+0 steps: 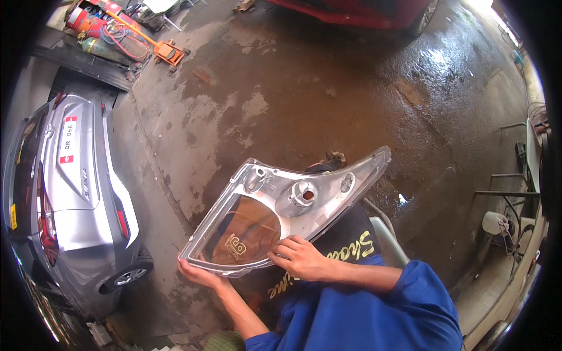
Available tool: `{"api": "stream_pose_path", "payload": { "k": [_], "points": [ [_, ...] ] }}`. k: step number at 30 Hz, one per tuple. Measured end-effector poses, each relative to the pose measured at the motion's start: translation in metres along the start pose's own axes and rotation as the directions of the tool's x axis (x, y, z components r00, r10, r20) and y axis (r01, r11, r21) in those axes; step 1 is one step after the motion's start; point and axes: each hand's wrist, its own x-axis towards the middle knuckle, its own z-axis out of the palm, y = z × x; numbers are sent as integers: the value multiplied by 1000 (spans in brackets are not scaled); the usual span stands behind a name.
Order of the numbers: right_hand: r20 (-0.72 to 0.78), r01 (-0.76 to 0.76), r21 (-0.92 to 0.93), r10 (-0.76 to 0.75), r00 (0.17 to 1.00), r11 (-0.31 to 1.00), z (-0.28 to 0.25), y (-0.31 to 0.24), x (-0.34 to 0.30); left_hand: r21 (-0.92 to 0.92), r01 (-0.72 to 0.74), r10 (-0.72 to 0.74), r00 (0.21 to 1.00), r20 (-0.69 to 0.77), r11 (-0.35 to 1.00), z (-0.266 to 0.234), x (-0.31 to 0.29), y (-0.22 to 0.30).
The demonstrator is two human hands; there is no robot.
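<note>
"Where's the thing?"
"Car headlight housing (293,219), held up in front of the torso, clear of the floor (193,128)."
"Long axis?"
"Diagonal. Wide end lower left, narrow tip (377,159) upper right, pointing away from the person."
"Grip?"
"Left hand (202,272) clasps the bottom-left corner. Right hand (301,259) has bent fingers over the near rim, beside the clear pane (243,228). Thumb's hidden, so can't tell if it pinches."
"Which hand is nearer the tip?"
"Right, but still well apart from it. Most of the housing lies beyond both hands, up and to the right of the left one."
"And the round bulb socket (304,193)?"
"Ahead of the right hand, toward the tip. Neither hand touches it."
</note>
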Motion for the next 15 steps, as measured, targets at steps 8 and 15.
{"api": "stream_pose_path", "payload": {
  "k": [8,15],
  "points": [
    [-181,-42,-51,32,983,998,-22,15,-11,29,-192,194,953,-231,981,-25,-55,14],
    [-443,-627,631,876,191,456,-46,117,-23,258,-360,394,914,-97,897,-26,-117,26]
  ]
}}
